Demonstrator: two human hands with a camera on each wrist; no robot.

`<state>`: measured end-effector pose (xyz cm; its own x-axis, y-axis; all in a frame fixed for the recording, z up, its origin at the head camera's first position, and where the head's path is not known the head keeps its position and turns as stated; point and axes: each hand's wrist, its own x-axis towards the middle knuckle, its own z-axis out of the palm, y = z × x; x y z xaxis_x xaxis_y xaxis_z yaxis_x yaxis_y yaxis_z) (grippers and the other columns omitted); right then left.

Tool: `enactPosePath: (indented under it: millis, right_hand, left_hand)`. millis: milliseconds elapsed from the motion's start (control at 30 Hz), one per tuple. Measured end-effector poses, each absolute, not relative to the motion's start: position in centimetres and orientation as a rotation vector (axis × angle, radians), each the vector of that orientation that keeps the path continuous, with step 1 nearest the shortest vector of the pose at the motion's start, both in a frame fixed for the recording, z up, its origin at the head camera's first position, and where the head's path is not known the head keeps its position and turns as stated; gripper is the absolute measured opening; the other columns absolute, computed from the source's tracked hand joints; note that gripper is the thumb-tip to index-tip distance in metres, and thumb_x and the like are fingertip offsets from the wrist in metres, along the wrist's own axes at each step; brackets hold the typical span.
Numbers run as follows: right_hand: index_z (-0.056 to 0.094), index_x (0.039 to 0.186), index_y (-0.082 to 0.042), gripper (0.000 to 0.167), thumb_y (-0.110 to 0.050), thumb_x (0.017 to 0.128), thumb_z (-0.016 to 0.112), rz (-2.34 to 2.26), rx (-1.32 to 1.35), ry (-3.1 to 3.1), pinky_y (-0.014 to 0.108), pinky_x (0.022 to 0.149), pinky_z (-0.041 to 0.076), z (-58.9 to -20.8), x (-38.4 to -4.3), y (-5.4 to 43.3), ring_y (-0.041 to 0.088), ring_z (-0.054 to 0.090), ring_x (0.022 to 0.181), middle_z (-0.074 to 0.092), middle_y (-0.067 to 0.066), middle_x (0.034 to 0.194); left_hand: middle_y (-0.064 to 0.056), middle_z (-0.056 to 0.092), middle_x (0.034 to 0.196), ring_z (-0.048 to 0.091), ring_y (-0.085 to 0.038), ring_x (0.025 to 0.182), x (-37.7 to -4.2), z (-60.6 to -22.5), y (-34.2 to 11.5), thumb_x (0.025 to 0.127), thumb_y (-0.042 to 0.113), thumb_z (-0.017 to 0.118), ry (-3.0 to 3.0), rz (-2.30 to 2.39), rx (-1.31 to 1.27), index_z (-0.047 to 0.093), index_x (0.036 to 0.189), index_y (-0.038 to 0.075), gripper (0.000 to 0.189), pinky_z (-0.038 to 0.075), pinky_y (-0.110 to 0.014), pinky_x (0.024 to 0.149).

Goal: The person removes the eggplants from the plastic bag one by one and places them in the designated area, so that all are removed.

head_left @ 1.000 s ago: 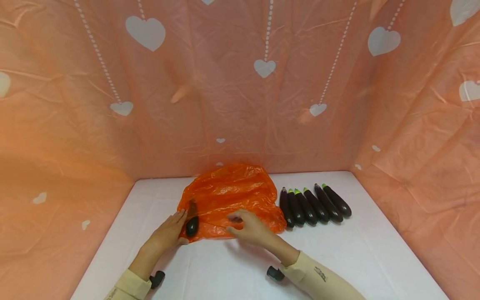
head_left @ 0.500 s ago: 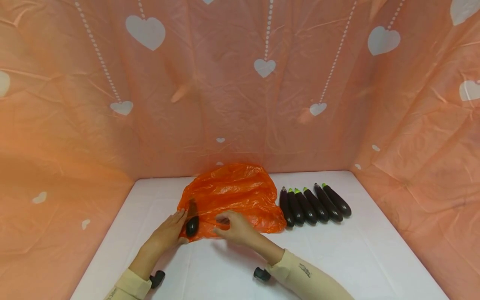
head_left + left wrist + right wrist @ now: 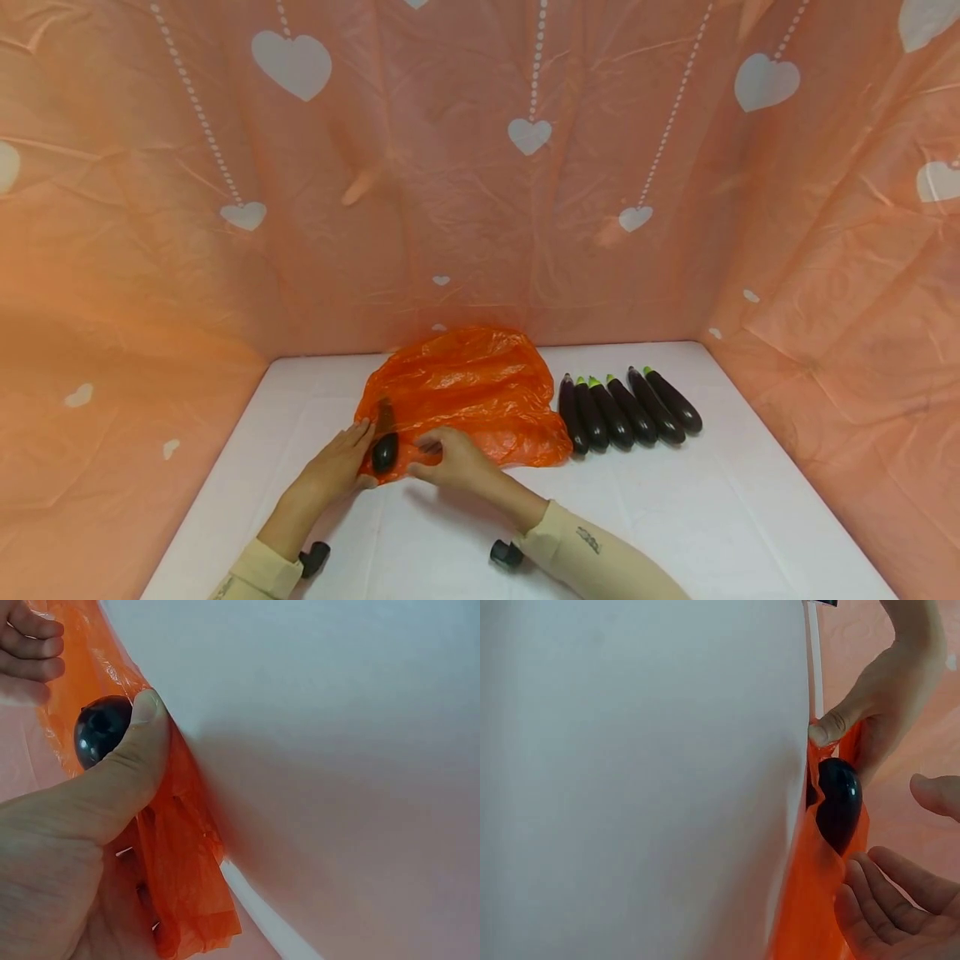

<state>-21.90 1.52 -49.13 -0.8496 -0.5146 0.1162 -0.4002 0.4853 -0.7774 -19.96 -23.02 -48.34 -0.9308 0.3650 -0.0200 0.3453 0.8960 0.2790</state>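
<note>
A thin orange plastic bag [image 3: 472,383] lies spread on the white table. At its left front opening sits an eggplant [image 3: 386,452], its glossy round end showing bare and its stem half seen through the film. My left hand [image 3: 339,462] holds the bag's left edge, the thumb [image 3: 142,742] over the film beside the eggplant. Close on the eggplant's right, my right hand [image 3: 453,462] is held over the bag's front edge with bent, spread fingers and nothing in its grasp. The right wrist view shows its fingertips [image 3: 859,862] right near the eggplant.
Several more eggplants [image 3: 630,412] lie side by side right of the bag, stems toward the back. Orange curtains with white hearts [image 3: 529,137] close off the back and both sides. A black wrist camera [image 3: 506,554] hangs under the right forearm.
My right hand has moved left along the bag's front edge, from the bag's middle to beside the eggplant. The left hand, bag and eggplants stay where they were.
</note>
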Motion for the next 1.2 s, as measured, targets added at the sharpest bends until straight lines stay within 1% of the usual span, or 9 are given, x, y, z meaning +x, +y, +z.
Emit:
enactPosePath:
  millis: [200,333,467,600,733,900,1033,1200]
  right_hand:
    - [0.075,0.124,0.001,0.045,-0.029,0.093,0.087,-1.307,-0.756,2.61,0.027,0.092,0.061,-49.2,-21.8,0.5,0.018,0.072,0.101,0.077,0.01,0.114]
    - [0.074,0.124,0.0,0.047,-0.032,0.093,0.087,-1.338,-0.68,2.596,0.025,0.087,0.061,-49.3,-21.8,-0.2,0.016,0.071,0.097,0.076,0.008,0.113]
    - [0.074,0.122,0.0,0.048,-0.035,0.092,0.087,-1.364,-0.611,2.596,0.022,0.079,0.059,-49.5,-21.8,-1.0,0.011,0.065,0.088,0.074,0.005,0.106]
    - [0.073,0.117,0.002,0.046,-0.032,0.09,0.089,-1.436,-0.58,2.567,0.019,0.073,0.056,-49.7,-21.8,-1.7,0.007,0.059,0.081,0.072,0.005,0.098]
    - [0.069,0.11,0.0,0.042,-0.028,0.089,0.091,-1.519,-0.571,2.524,0.017,0.069,0.055,-49.9,-21.8,-2.2,0.003,0.058,0.076,0.07,0.003,0.091]
    - [0.065,0.11,-0.001,0.04,-0.024,0.089,0.09,-1.57,-0.527,2.468,0.018,0.064,0.054,-50.1,-21.7,-2.6,0.004,0.059,0.073,0.066,0.0,0.086]
    - [0.063,0.112,-0.002,0.041,-0.024,0.09,0.09,-1.555,-0.499,2.465,0.019,0.059,0.053,-50.1,-21.6,-2.9,0.006,0.059,0.069,0.065,-0.002,0.083]
    - [0.062,0.109,-0.002,0.041,-0.024,0.089,0.09,-1.543,-0.486,2.486,0.019,0.058,0.051,-50.4,-21.8,-3.2,0.007,0.057,0.067,0.064,-0.002,0.081]
  left_hand:
    - [-0.039,0.041,0.16,0.042,-0.056,0.147,-20.1,-48.5,-23.1,0.086,0.025,0.089,3.004,0.412,0.577,0.045,0.152,-0.017,0.09,0.037,-0.064,0.121]
    - [-0.039,0.042,0.159,0.044,-0.058,0.145,-20.1,-48.5,-23.1,0.085,0.025,0.09,3.004,0.433,0.569,0.046,0.152,-0.017,0.09,0.039,-0.066,0.119]
    - [-0.038,0.042,0.16,0.044,-0.059,0.145,-20.0,-48.4,-23.1,0.086,0.026,0.089,2.998,0.443,0.554,0.045,0.152,-0.017,0.091,0.039,-0.066,0.119]
    - [-0.039,0.042,0.159,0.043,-0.057,0.146,-19.9,-48.4,-23.0,0.086,0.025,0.089,3.01,0.415,0.587,0.046,0.151,-0.018,0.089,0.038,-0.064,0.121]
    - [-0.039,0.044,0.158,0.043,-0.056,0.147,-19.9,-48.6,-23.0,0.086,0.024,0.089,3.029,0.39,0.616,0.046,0.15,-0.019,0.088,0.038,-0.063,0.121]
    - [-0.038,0.044,0.158,0.044,-0.055,0.146,-20.0,-48.7,-23.1,0.086,0.025,0.089,3.035,0.403,0.607,0.047,0.151,-0.017,0.088,0.039,-0.063,0.12]
    - [-0.037,0.045,0.158,0.045,-0.055,0.145,-20.1,-48.8,-23.2,0.086,0.025,0.089,3.041,0.402,0.609,0.048,0.15,-0.017,0.087,0.04,-0.063,0.12]
    - [-0.038,0.045,0.157,0.046,-0.057,0.144,-20.1,-48.9,-23.2,0.086,0.023,0.089,3.035,0.394,0.62,0.048,0.15,-0.018,0.086,0.039,-0.063,0.12]
